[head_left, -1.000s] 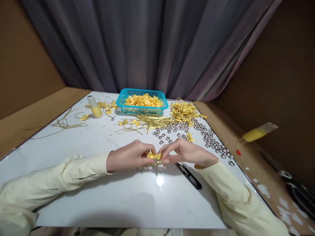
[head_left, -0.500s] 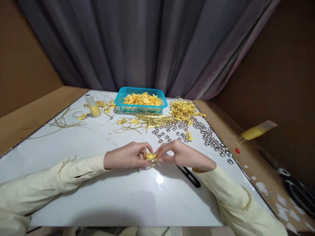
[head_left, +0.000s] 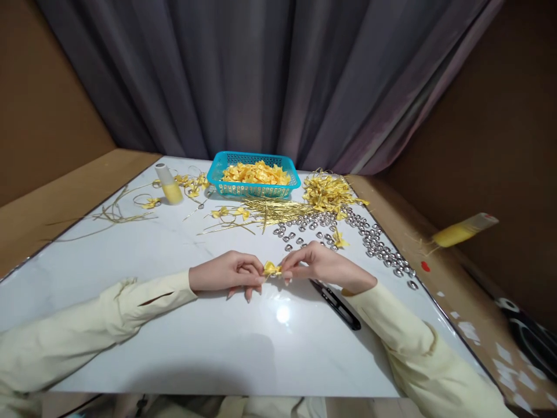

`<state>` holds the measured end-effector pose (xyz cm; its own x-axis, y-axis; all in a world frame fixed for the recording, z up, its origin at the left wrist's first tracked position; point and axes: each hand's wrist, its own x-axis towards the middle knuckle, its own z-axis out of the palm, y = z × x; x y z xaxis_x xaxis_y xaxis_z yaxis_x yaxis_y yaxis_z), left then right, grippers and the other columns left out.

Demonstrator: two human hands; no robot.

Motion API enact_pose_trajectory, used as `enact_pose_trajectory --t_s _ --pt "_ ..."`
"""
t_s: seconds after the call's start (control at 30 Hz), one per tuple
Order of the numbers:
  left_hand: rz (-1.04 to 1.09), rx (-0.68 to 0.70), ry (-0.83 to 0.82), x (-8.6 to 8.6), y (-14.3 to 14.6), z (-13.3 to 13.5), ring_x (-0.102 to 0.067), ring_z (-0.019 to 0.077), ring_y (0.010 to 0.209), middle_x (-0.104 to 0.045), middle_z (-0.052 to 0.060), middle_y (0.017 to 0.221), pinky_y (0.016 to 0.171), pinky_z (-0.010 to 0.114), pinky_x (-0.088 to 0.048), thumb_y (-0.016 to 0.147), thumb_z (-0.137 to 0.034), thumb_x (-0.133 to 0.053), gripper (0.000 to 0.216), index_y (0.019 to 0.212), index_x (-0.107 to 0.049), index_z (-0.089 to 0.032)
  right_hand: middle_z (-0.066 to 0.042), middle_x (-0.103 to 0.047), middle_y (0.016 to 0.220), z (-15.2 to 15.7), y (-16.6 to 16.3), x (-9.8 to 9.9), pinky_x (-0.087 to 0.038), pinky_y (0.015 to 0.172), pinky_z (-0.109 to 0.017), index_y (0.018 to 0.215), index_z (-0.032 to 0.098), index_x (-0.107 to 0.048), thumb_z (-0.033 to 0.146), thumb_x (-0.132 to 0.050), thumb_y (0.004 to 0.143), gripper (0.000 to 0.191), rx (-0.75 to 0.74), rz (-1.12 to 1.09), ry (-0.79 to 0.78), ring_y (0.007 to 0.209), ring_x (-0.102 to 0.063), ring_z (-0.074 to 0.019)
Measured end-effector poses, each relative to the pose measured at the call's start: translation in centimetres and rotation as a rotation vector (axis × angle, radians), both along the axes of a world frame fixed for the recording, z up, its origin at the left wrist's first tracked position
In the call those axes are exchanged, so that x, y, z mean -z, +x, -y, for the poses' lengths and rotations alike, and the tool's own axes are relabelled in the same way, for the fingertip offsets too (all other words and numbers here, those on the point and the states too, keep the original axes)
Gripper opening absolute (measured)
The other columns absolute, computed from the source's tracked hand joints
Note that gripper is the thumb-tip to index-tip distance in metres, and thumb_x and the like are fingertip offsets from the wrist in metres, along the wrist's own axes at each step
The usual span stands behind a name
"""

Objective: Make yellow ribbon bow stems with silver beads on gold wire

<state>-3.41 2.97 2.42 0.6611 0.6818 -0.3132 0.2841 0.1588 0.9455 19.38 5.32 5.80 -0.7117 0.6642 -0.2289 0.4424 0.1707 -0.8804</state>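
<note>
My left hand [head_left: 230,271] and my right hand [head_left: 319,266] meet over the front middle of the white table. Between their fingertips is a small yellow ribbon bow [head_left: 272,269]. Thumb and forefinger of the left hand pinch its left side, while the right fingers pinch its right side. A bit of gold wire and something silvery show at the bow's lower edge, too small to make out fully. Beneath the right wrist lie black thread snips [head_left: 339,309], partly covered by that hand.
A blue basket [head_left: 211,174] full of yellow bows stands at the back. In front are gold wires [head_left: 282,212], a heap of wired bows [head_left: 328,193] and many silver beads [head_left: 383,249]. A yellow-filled bottle [head_left: 170,188] stands left; another [head_left: 465,230] is right. Scissors [head_left: 528,337] lie far right.
My hands have spread slightly apart, and the left fingers have shifted to the bow's left edge. More of the bow shows. The whole view has moved a little.
</note>
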Motion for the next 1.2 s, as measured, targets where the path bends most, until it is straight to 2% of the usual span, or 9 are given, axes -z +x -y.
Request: enact_pose_trajectory --t_s 0.33,0.57,0.8,0.97,1.07,1.2 --pt "-0.054 -0.004 0.018 -0.1 0.2 0.2 -0.056 0.0072 0.047 -0.066 0.003 0.069 0.031 0.012 -0.034 0.079 -0.047 -0.057 0.036 0.077 -0.058 -0.011 -0.006 -0.072 0.082 0.2 -0.5 0.9 -0.045 0.075 -0.025 0.075 0.013 -0.073 0.034 -0.061 0.076 0.023 -0.049 -0.019 -0.002 0.076 -0.062 -0.0161" --pt "-0.002 0.019 -0.053 0.2 -0.1 -0.3 -0.060 0.0092 0.052 -0.067 0.005 0.073 0.032 0.013 -0.037 0.079 -0.043 -0.060 0.034 0.088 -0.058 -0.011 -0.007 -0.071 0.081 0.5 -0.7 -0.2 -0.046 0.075 -0.026 0.074 0.012 -0.072 0.036 -0.063 0.075 0.025 -0.014 -0.002 -0.020 0.075 -0.061 -0.0164" --pt "0.005 0.005 -0.073 -0.2 -0.3 -0.4 -0.060 0.0094 0.049 -0.068 0.006 0.071 0.033 0.013 -0.037 0.080 -0.042 -0.059 0.031 0.079 -0.058 -0.010 -0.007 -0.071 0.079 0.5 -0.6 -0.4 -0.046 0.074 -0.026 0.073 0.012 -0.072 0.030 -0.063 0.073 0.020 0.008 -0.015 -0.009 0.075 -0.062 -0.0168" --pt "0.034 0.024 0.004 -0.6 0.0 0.1 -0.063 0.0135 0.061 -0.068 0.008 0.079 0.035 0.014 -0.037 0.080 -0.044 -0.058 0.034 0.091 -0.057 -0.012 -0.006 -0.071 0.078 0.5 -0.6 -0.3 -0.047 0.073 -0.026 0.074 0.013 -0.073 0.032 -0.063 0.073 0.021 -0.005 -0.032 -0.057 0.072 -0.061 -0.0156" --pt "0.031 -0.021 0.079 -0.3 0.7 0.5 -0.059 0.0107 0.053 -0.066 0.006 0.070 0.034 0.014 -0.033 0.083 -0.048 -0.052 0.037 0.080 -0.056 -0.011 -0.006 -0.070 0.077 0.4 -0.6 -0.3 -0.047 0.072 -0.027 0.076 0.012 -0.073 0.035 -0.064 0.072 0.024 -0.015 -0.042 -0.077 0.071 -0.062 -0.0153" --pt "0.053 -0.013 0.172 0.2 1.7 0.1 -0.054 0.0077 0.047 -0.063 0.003 0.061 0.045 0.018 -0.041 0.086 -0.048 -0.048 0.038 0.075 -0.054 -0.012 -0.006 -0.070 0.076 0.4 -0.3 -0.8 -0.047 0.073 -0.027 0.074 0.012 -0.072 0.032 -0.062 0.073 0.022 -0.011 -0.003 -0.042 0.072 -0.061 -0.0157"
